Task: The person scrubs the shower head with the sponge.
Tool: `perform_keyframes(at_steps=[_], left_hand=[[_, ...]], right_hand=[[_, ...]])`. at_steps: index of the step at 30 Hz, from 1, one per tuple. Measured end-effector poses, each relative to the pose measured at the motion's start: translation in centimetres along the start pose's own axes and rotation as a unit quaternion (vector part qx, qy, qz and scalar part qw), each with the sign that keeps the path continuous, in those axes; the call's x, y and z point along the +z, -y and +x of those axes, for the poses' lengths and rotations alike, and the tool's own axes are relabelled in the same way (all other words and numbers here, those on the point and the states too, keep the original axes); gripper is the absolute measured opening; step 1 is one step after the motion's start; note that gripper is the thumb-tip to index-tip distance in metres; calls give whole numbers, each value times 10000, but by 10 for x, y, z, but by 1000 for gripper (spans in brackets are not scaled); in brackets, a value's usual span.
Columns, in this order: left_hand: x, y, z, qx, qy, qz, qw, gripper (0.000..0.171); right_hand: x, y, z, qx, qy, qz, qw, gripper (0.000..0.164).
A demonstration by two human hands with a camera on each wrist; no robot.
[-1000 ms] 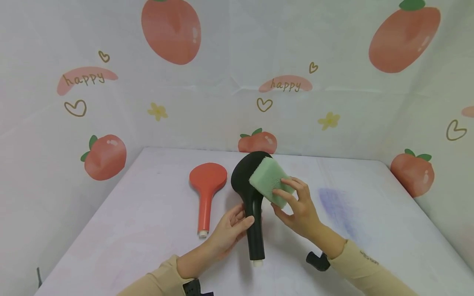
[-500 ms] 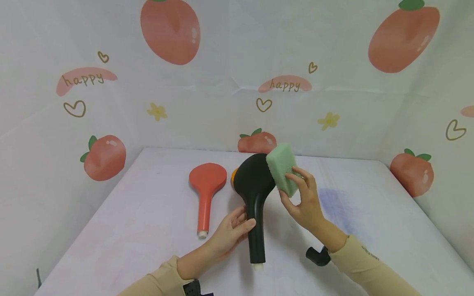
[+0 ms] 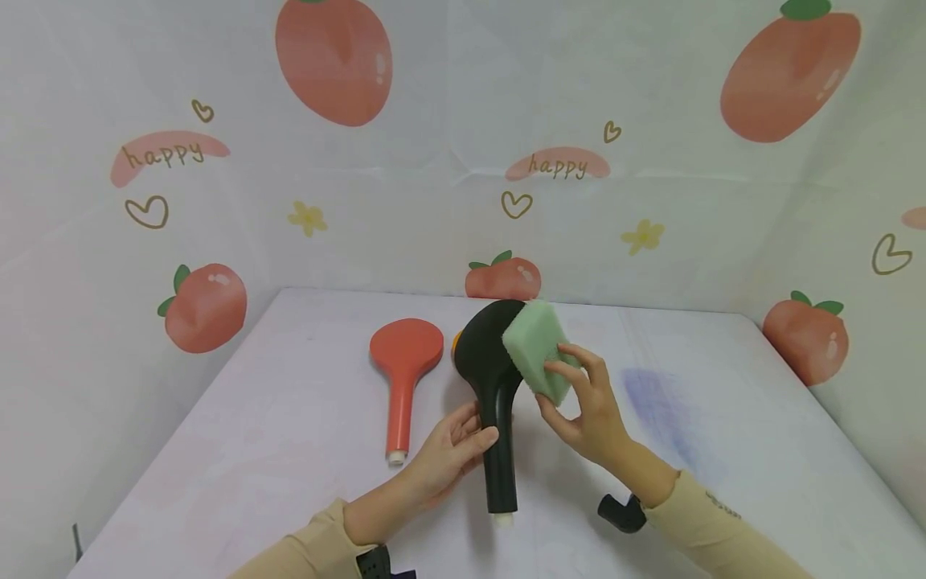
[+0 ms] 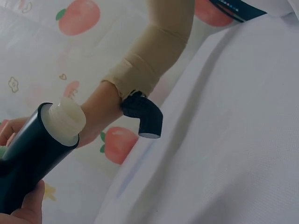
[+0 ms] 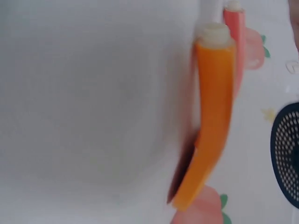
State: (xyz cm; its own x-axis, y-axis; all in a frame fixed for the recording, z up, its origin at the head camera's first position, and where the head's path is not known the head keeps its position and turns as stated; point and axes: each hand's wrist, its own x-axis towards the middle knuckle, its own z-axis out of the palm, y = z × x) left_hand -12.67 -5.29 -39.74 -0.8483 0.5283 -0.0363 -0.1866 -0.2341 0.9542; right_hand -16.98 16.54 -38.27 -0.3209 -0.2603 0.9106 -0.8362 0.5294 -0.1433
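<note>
My left hand [image 3: 452,452] grips the handle of a black shower head [image 3: 490,354], holding it head-up above the table. Its threaded white end [image 4: 67,119] shows in the left wrist view, and part of the perforated spray face [image 5: 287,156] appears in the right wrist view. With thumb and fingertips my right hand [image 3: 589,410] pinches a pale green sponge [image 3: 537,346], which overlaps the right side of the black head's smooth back. A red shower head [image 3: 407,354] lies on the table to the left.
Behind the black head lies an orange shower head [image 5: 215,98], mostly hidden in the head view. The white table [image 3: 289,402] bears a bluish smudge [image 3: 661,410] on the right. A printed cloth [image 3: 434,201] hangs around its back and sides.
The sponge went up and right to the black head's edge, then came back down and left over it. The black shower head shifted slightly in my left hand's grip.
</note>
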Motion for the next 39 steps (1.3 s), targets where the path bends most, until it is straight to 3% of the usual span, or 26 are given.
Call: perform_keyframes(at_steps=[6, 13, 21, 27, 39], left_hand=[[0, -2, -2, -294, 1, 297, 9991, 66], [2, -2, -2, -304, -120, 584, 9978, 74], [-1, 0, 1, -3, -391, 735, 9965, 71], [-3, -1, 1, -87, -501, 834, 9952, 76], [-3, -4, -2, -49, -276, 1301, 9911, 78]], right_hand=[[-9, -12, 9, 920, 13, 741, 9930, 36], [-12, -17, 14, 1812, 201, 843, 9796, 52], [-5, 1, 0, 1712, 490, 883, 9800, 59], [-6, 8, -1, 1680, 507, 1014, 9792, 59], [-20, -11, 23, 2445, 251, 1397, 9592, 45]])
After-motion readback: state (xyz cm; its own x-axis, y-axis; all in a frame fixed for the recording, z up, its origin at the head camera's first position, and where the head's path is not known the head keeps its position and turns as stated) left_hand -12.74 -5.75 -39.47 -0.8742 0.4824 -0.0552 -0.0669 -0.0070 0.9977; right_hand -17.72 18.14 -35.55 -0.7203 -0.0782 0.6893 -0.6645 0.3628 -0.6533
